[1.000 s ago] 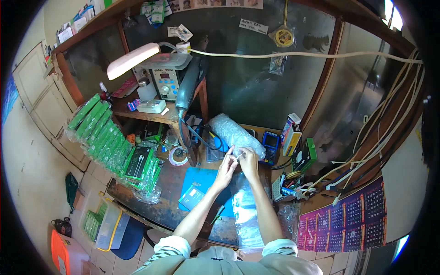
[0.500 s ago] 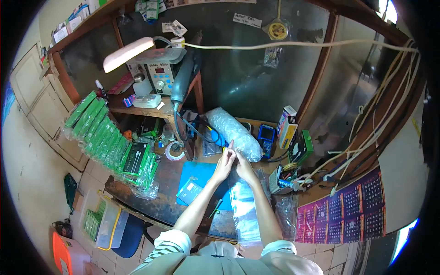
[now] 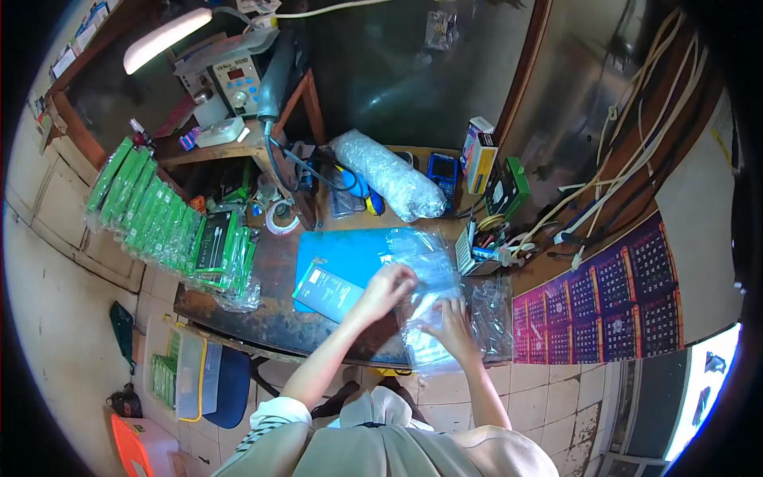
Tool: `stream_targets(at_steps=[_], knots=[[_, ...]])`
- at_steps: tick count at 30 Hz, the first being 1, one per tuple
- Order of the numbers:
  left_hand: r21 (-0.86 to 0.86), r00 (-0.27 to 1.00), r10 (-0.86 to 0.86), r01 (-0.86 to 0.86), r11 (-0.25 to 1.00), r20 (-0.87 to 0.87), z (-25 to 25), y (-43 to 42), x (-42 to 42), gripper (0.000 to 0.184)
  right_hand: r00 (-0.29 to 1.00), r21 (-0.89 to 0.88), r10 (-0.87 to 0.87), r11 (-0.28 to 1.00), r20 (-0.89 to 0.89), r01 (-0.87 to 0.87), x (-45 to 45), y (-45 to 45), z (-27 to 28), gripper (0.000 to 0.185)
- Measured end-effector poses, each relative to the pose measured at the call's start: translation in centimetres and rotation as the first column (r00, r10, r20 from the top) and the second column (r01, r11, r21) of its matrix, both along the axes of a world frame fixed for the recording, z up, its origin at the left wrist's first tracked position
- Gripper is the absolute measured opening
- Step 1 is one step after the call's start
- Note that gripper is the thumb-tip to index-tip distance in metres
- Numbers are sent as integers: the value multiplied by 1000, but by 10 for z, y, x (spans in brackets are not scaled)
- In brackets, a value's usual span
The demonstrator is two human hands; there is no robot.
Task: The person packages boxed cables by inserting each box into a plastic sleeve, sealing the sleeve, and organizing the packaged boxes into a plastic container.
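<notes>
A stack of clear plastic bags lies on the desk's right part, overlapping its front edge. My left hand is curled at the stack's left side, its fingertips closed on a clear plastic bag that looks lifted and blurred. Over the stack rests my right hand, fingers spread and touching the plastic. A flat white-and-green box lies on the blue mat, just left of my left hand.
Wrapped green boxes stand in a long row at the left. Behind the mat lies a bubble-wrap roll. A pen holder stands at the right, near hanging cables. A plastic bin sits below.
My hands, together near the bubble-wrap roll before, have come apart and moved back toward me over the plastic bags. The view has tilted down, and the white-and-green box shows more fully.
</notes>
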State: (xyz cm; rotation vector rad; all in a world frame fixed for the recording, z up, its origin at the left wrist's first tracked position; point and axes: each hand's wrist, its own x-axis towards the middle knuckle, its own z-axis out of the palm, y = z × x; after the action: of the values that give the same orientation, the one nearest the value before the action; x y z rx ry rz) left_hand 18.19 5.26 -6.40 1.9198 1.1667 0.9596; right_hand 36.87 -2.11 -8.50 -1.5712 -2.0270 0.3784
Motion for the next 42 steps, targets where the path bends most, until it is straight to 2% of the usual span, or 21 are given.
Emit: stream_targets(at_steps=[1, 2, 3, 5, 6, 10, 15, 17, 19, 21, 23, 25, 26, 27, 29, 31, 32, 34, 37, 38, 42], knots=[[9, 992, -86, 87, 996, -88, -11, -8, 4, 20, 992, 35, -27, 999, 119, 23, -1, -4, -8, 35], [-94, 988, -157, 155, 983, -12, -20, -15, 7, 23, 997, 22, -33, 999, 63, 32, -3, -5, -11, 31], [24, 974, -168, 173, 985, -150, -34, -20, 8, 24, 997, 23, -41, 999, 67, 40, -2, -2, -21, 31], [124, 971, -127, 154, 980, -204, -41, -23, 13, 24, 998, 1, -42, 999, 38, 42, 1, 5, -40, 22], [85, 979, -116, 132, 988, -166, -44, -23, 13, 25, 995, 5, -73, 997, -62, 73, -2, 5, -32, 12], [93, 998, -49, 52, 994, -31, -34, -21, 11, 27, 974, 78, -58, 994, -220, 77, 3, 18, -44, 11], [134, 987, 104, -120, 984, 121, -18, -32, -13, 30, 973, 206, -134, 963, -186, 172, -7, 24, 6, 10], [92, 980, 92, -110, 990, 178, -11, -43, -27, 30, 864, 72, -183, 967, -469, 244, -17, 25, 28, 12], [-46, 925, 13, 4, 999, 380, -6, -52, -42, 31, 843, 101, -174, 961, -508, 259, -35, 21, 57, 12], [-41, 905, -29, 51, 998, 424, 0, -66, -53, 35, 775, 62, -193, 956, -602, 287, -53, 11, 81, 12], [-214, 783, -33, 210, 954, 621, 22, -86, -63, 41, 755, 97, -164, 953, -635, 289, -67, 6, 88, 13], [-214, 762, -67, 263, 941, 644, 28, -97, -73, 45, 666, -18, -237, 948, -708, 318, -88, -11, 109, 14], [-180, 839, -80, 207, 962, 538, 33, -102, -79, 43, 653, 67, -175, 942, -737, 328, -94, -11, 105, 15], [-138, 903, -80, 152, 979, 422, 36, -107, -84, 42, 656, 71, -168, 944, -736, 321, -101, -16, 107, 15], [-60, 909, -51, 83, 995, 413, 37, -111, -95, 29, 659, 109, -134, 943, -740, 314, -112, -21, 112, 15], [-169, 869, -40, 141, 976, 494, 39, -111, -107, 18, 669, 183, -90, 928, -738, 326, -117, -17, 111, 15], [-178, 783, 21, 115, 977, 621, 38, -112, -108, 13, 646, 138, -108, 938, -755, 319, -118, -14, 110, 16], [-225, 776, 65, 101, 969, 627, 38, -112, -118, 12, 625, 85, -124, 952, -770, 293, -127, -15, 106, 16], [-286, 749, 177, 18, 958, 639, 40, -118, -127, 12, 804, 239, -128, 917, -581, 319, -143, -18, 98, 30], [-292, 751, 238, -62, 954, 616, 43, -119, -129, 13, 899, 347, -83, 904, -429, 249, -144, -25, 97, 41], [-287, 723, 336, -195, 938, 604, 54, -119, -130, 16, 942, 366, 47, 927, -332, 82, -166, -68, 110, 41]])
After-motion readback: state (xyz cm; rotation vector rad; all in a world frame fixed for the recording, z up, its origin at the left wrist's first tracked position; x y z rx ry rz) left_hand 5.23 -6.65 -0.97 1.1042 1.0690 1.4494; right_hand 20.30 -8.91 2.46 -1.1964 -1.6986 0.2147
